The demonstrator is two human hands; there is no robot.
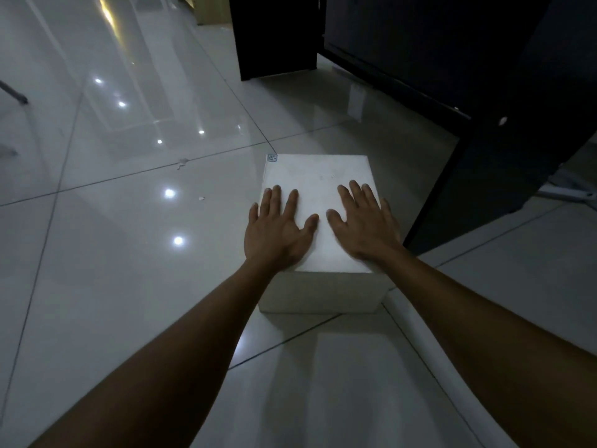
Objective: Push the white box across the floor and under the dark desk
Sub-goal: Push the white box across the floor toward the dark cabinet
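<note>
Head view: flat hands point(279, 231) on white box point(318, 176)

Both bare forearms extended forward and converging, left hand point(277, 232) flat, palm down, fingers spread, thumb angled inward, right hand point(364, 226) flat beside it, palm down, fingers splayed, thumbs near but apart, wrists straight

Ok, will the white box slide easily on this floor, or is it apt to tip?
The white box looks low and broad, so it probably won't tip. The tiled floor is glossy, so it should slide readily. The left hand and right hand lie flat on top; pressing down may add drag.
</note>
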